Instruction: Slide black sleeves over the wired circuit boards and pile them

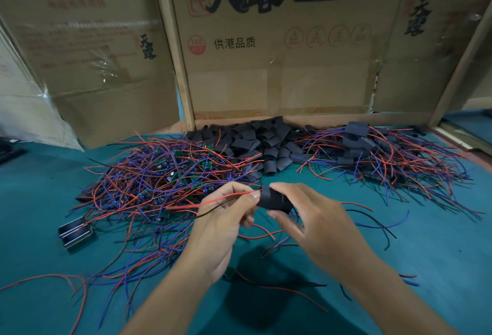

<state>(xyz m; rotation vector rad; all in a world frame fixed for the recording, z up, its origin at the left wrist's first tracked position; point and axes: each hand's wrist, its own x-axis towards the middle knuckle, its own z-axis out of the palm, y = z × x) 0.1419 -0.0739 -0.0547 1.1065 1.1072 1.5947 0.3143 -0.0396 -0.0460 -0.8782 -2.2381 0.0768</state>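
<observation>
One black sleeve (275, 199) sat between both hands above the middle of the green table (439, 241), nearer its front edge than its back. The right hand (319, 225) clamped it, thumb on top and fingers curled beneath, so most of its right end was covered. The left hand (226, 217) pinched a red wire (226, 197) and a black wire (218, 208) just left of the sleeve's open mouth; the red wire ran into that mouth. Whether a board lay inside could not be told.

Further wires trailed out from under the right hand across the table. Left of the hands spread a heap of wired circuit boards (170, 177), bare green boards showing among red, blue and black leads. Toward the back edge lay a pile of loose sleeves (255, 143), and right of it a pile of sleeved boards (372, 151). Near the left edge sat a small dark metal-edged object (76, 232), too unclear to name. Printed cardboard boxes (279, 42) stood along the back edge, their contents hidden.
</observation>
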